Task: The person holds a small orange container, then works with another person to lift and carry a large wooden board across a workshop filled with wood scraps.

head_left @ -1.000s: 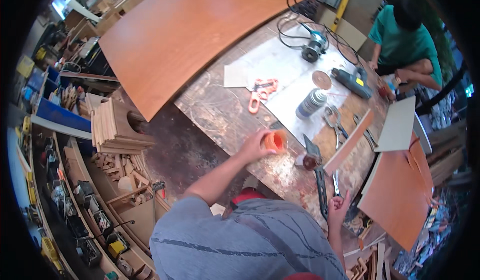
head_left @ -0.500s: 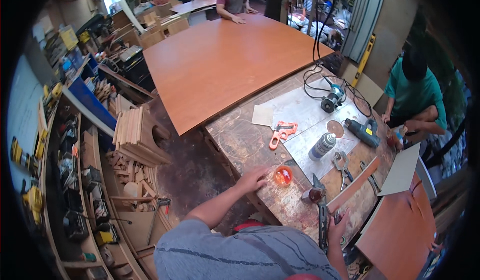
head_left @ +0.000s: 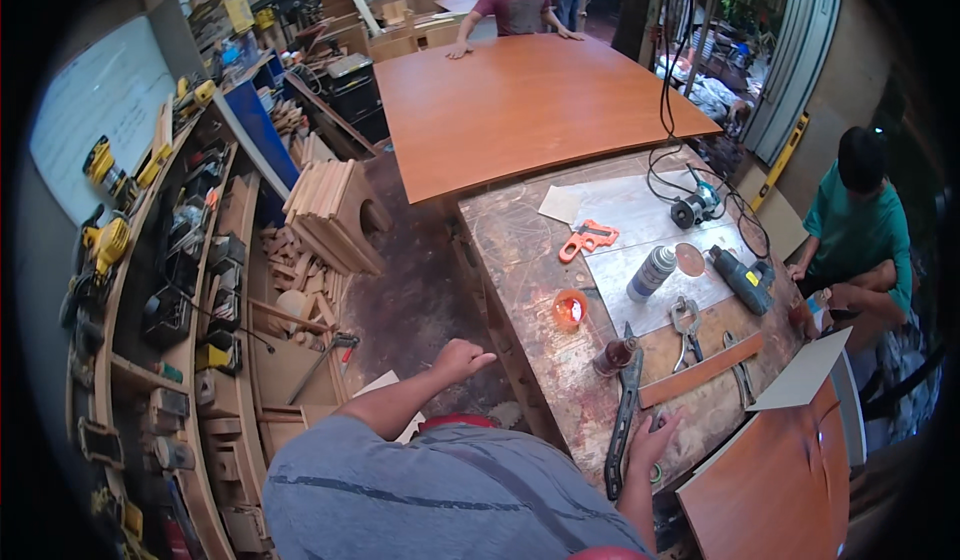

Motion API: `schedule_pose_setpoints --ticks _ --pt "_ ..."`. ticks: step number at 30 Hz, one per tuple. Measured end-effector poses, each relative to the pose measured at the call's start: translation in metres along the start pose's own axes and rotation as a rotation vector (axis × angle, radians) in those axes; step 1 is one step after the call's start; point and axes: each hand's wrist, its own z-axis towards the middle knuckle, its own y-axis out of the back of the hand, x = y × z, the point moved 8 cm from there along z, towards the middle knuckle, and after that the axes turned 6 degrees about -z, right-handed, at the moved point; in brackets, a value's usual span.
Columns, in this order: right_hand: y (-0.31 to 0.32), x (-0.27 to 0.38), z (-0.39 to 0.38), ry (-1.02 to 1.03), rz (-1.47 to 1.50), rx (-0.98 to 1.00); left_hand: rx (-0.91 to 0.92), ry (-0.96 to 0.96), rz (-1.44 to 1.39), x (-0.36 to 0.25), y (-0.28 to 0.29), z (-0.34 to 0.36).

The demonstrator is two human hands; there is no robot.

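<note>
My left hand (head_left: 462, 359) hangs in the air off the near-left edge of the bench (head_left: 520, 260), fingers loosely curled and holding nothing. The orange cup (head_left: 569, 310) stands upright on the bench just beyond it, apart from the hand, with a dark brown bottle (head_left: 612, 357) a little to its right. My right hand (head_left: 655, 440) lies spread flat on the bench's near edge beside the long black tool (head_left: 625, 410), touching it at most, not gripping it.

I judge this a pause between steps: the cup is set down and neither hand has work in it. Any next move would need a fresh reach; the cup sits near the edge, so I would approach it from above rather than sweep sideways. Orange scissors (head_left: 587, 239) and a spray can (head_left: 650, 273) lie farther off.
</note>
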Motion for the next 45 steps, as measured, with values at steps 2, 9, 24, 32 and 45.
schedule_pose_setpoints --ticks 2,9,24,32,45 --pt "-0.003 -0.001 0.001 -0.023 0.085 0.008 -0.022 0.003 0.014 0.017 -0.003 -0.026" --pt "0.01 -0.027 0.011 -0.093 0.398 -0.15 -0.245 0.165 -0.364 0.126 -0.029 -0.002" --pt "0.036 0.222 -0.003 0.087 0.105 -0.56 0.132 0.367 -0.786 0.128 -0.036 0.191" --pt "-0.035 0.328 0.01 0.221 0.206 -0.441 0.506 0.222 -0.448 0.259 -0.017 0.128" --pt "-0.294 0.481 0.019 0.508 0.538 0.334 -0.135 0.723 -0.12 0.439 0.248 0.055"
